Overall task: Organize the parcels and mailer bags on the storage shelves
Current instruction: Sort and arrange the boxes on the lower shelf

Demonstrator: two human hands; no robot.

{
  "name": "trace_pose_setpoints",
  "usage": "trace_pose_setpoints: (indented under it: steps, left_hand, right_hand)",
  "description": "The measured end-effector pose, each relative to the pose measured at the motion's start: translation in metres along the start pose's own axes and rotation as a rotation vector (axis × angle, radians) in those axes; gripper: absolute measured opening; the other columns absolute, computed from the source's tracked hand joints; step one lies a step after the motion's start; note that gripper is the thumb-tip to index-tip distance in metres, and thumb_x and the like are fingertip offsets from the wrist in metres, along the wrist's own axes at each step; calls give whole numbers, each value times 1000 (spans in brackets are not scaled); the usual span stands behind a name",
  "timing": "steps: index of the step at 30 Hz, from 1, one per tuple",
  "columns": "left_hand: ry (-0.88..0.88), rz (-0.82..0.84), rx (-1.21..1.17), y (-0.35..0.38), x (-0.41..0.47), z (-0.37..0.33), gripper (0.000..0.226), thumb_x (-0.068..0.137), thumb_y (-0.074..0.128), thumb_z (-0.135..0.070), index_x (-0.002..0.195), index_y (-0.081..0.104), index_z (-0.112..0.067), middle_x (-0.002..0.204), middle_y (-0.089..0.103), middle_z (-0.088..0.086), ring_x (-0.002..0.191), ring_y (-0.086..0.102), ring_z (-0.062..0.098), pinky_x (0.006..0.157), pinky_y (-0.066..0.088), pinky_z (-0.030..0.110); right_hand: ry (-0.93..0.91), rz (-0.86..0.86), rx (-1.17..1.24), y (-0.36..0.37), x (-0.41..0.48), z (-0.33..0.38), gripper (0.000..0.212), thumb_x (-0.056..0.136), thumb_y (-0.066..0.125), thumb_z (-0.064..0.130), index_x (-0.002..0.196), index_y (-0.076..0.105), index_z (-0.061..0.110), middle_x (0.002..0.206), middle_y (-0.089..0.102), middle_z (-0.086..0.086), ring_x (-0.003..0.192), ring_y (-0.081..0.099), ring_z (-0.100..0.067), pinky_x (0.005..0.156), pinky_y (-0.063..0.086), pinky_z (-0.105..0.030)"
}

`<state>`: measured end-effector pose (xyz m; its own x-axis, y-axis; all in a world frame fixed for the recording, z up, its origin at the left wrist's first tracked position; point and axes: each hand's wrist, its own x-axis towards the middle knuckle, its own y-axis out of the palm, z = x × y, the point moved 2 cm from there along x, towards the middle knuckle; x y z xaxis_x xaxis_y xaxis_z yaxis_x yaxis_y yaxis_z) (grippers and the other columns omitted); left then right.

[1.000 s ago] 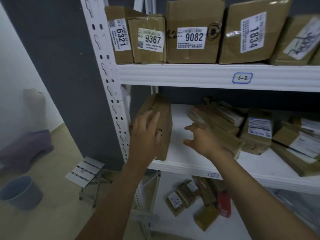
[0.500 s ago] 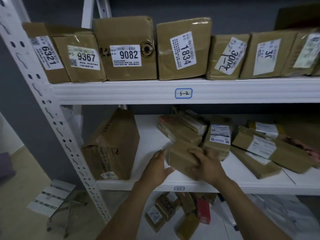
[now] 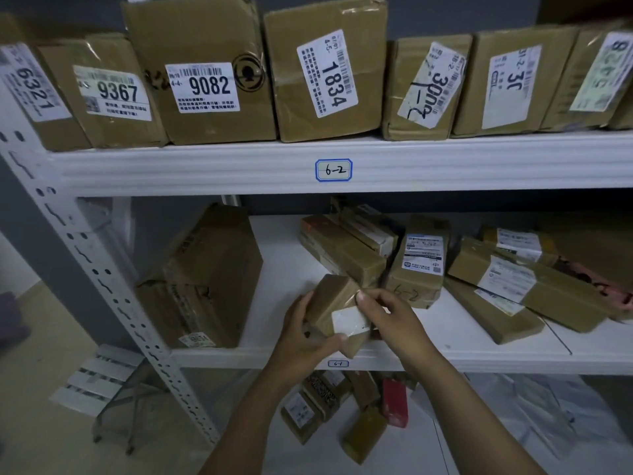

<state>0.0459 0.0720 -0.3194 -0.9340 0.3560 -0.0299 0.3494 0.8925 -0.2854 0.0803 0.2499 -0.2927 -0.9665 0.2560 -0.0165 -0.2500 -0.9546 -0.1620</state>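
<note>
Head view: the left hand (image 3: pixel 301 341) cups a small taped parcel (image 3: pixel 330 299) from the lower left, thumb at its white label (image 3: pixel 349 320). The right hand (image 3: pixel 394 320) pinches its upper right edge. Held at lower centre, above the front lip of the lower shelf (image 3: pixel 479 361), its long axis runs nearly up-down. The bare gap beside the upright carton (image 3: pixel 212 279) lies just left, nearer the left hand.
</note>
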Motion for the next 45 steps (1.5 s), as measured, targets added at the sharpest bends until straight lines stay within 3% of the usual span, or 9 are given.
trace_pose_setpoints:
  steps: [4, 8, 13, 16, 21, 27, 30, 33, 45]
  left_hand:
    - [-13, -120, -176, -11, 5, 0, 82, 83, 73, -20, 147, 22, -33, 136, 43, -5, 106, 52, -1, 77, 47, 14]
    - [-20, -121, -213, -20, 15, 3, 76, 84, 72, -26, 145, 27, -33, 142, 43, -5, 116, 48, 6, 88, 45, 20]
    - [-31, -80, -114, -38, 24, 1, 104, 73, 81, -36, 149, 11, -41, 148, 25, -13, 131, 32, 7, 101, 35, 26]
    - [-11, -105, 16, -48, 29, 3, 96, 74, 78, -39, 149, 18, -35, 152, 23, -8, 136, 32, 15, 101, 37, 27]
    - [111, -58, 253, -66, 38, 6, 69, 79, 73, -44, 141, 44, -32, 157, 12, -12, 144, 15, 7, 107, 22, 20]
    - [63, 91, 334, -78, 33, 13, 93, 75, 74, -50, 151, 22, -38, 159, -11, -11, 147, -2, 9, 111, 18, 25]
    - [74, 99, 279, -86, 36, 17, 90, 76, 79, -35, 148, 25, -42, 151, 24, -18, 139, 24, 5, 111, 29, 28]
    - [88, 56, 255, -88, 39, 26, 75, 80, 75, -18, 138, 37, -46, 128, 59, -16, 116, 57, 3, 99, 50, 38]
    - [190, -120, 440, -101, 12, 26, 73, 85, 68, -7, 148, 35, -18, 146, 43, 1, 128, 46, 13, 105, 40, 24]
  right_hand:
    - [69, 32, 176, 7, -3, 3, 21, 91, 63, 34, 93, 68, 13, 90, 68, -9, 78, 69, -18, 70, 57, -29]
    - [101, 22, 226, 16, -3, 5, 24, 92, 62, 33, 107, 65, 15, 100, 69, -14, 84, 70, -19, 71, 58, -29]
    - [-37, 63, -79, 27, 2, 3, 59, 94, 58, 21, 137, 31, 49, 102, 67, 9, 90, 65, -4, 74, 53, -19]
    - [-128, 68, -197, 38, 12, -4, 57, 87, 69, 18, 125, 44, 51, 122, 55, 13, 103, 62, -7, 86, 53, -24]
    - [-55, 32, -401, 58, 19, -6, 41, 75, 79, 29, 105, 52, 29, 95, 62, 11, 87, 61, -9, 69, 43, -17]
    - [-210, 141, -492, 74, 22, 0, 94, 79, 77, 30, 145, 15, 55, 148, 28, 15, 130, 34, -2, 103, 41, -28]
    - [-287, 169, -596, 80, 33, 1, 79, 81, 74, 35, 139, 25, 59, 157, 16, 15, 138, 22, 1, 108, 38, -29]
    - [-260, 196, -595, 83, 43, -3, 64, 79, 77, 33, 136, 48, 37, 155, 24, 11, 141, 29, -9, 110, 37, -33]
    - [-400, 343, -597, 99, 50, 3, 54, 75, 81, 22, 124, 61, 29, 143, 30, 16, 131, 27, 1, 96, 11, 7]
